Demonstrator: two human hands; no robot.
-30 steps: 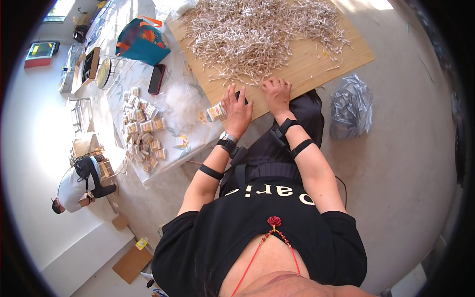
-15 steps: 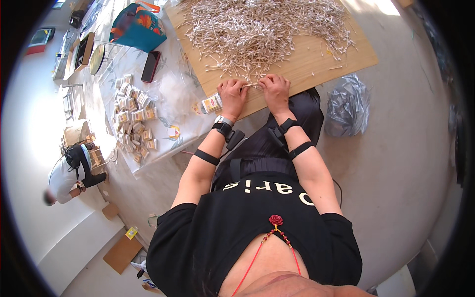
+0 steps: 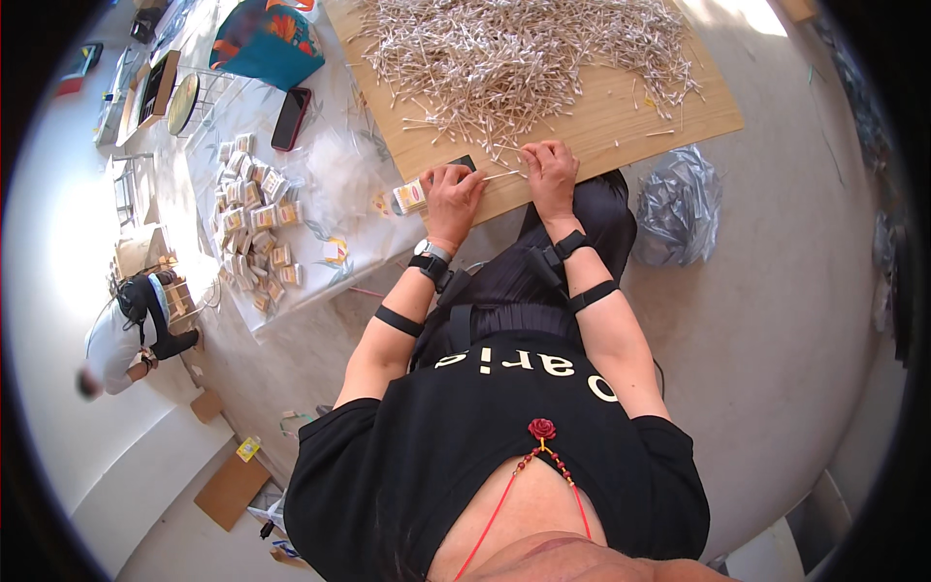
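Observation:
A large heap of white-tipped cotton swabs (image 3: 524, 63) lies over the wooden board (image 3: 582, 160). At the board's near edge my left hand (image 3: 452, 202) is closed, with a cotton swab (image 3: 502, 176) sticking out of its fingertips toward the right. My right hand (image 3: 553, 177) is just beside that swab's far end, its fingers pinched together; what lies between them is too small to make out. Against the outer side of my left hand sits a small clear pack of swabs (image 3: 408, 198) with a printed label. A small dark flat piece (image 3: 465, 163) shows just beyond my left fingers.
Several filled packs (image 3: 254, 213) are piled on the patterned tablecloth at left, beside clear plastic bags (image 3: 339, 179). A phone (image 3: 291, 118) and a teal bag (image 3: 267, 48) lie farther back. A grey plastic bag (image 3: 679, 209) stands right of my knees. Another person (image 3: 121, 335) bends at far left.
My hands have drawn slightly apart, the right one moving a little right and away. More of the swab at my left fingertips shows, and the dark piece has come into sight.

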